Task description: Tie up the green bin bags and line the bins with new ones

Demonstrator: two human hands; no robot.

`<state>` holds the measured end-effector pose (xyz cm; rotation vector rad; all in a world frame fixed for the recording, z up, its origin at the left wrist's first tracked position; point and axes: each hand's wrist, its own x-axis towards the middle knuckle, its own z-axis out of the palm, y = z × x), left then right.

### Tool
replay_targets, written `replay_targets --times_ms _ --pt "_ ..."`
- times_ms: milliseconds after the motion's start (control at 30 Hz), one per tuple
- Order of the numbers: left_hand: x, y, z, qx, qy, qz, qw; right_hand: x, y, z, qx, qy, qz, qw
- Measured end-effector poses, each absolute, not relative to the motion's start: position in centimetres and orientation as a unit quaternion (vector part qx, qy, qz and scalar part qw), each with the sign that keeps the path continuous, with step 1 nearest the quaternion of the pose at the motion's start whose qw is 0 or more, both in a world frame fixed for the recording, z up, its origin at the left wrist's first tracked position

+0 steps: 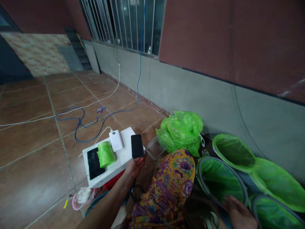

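My left hand point(135, 166) is closed at the lower end of a black smartphone point(137, 146), which overlaps the right edge of a white box point(126, 158). On that box lie a white power bank point(116, 141) with a white cable, a roll of green plastic bags point(105, 154) and a dark tablet-like device point(94, 163). Down at the right, my right hand point(239, 212) is on the near rim of a grey-rimmed trash bin point(202, 165) lined with a green bag. Its fingers curl over the rim, slightly blurred.
Other green-lined bins point(234, 136) stand by the wall at the right. Bunched green bags point(179, 132) and a clear plastic container point(156, 149) lie beside my patterned-cloth knee point(175, 171). A pink basket point(77, 203) sits left. Blue cable point(79, 127) loops across the tiled floor.
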<state>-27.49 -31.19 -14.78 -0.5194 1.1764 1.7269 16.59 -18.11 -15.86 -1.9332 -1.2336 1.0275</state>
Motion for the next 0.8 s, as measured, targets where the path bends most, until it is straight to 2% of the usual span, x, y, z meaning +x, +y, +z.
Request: replay_targets --times_ms 167,367,633,800 --pt "-27.4 -31.4 -15.0 -0.185 0.471 0.721 0.473 16.1 -18.6 -15.7 -0.715 -0.408 0.423 0.379" --pt "-27.6 -31.4 -13.6 -0.180 0.469 0.749 0.432 15.9 -18.5 -15.8 -0.688 -0.405 0.435 0.416" --pt "-27.5 -32.0 -11.8 -0.160 0.484 0.745 0.431 12.9 -18.5 -13.3 -0.635 -0.358 0.496 0.472" --pt "-24.7 -32.8 -9.3 -0.054 0.512 0.727 0.455 9.7 -18.9 -10.0 -0.619 -0.355 0.507 0.484"
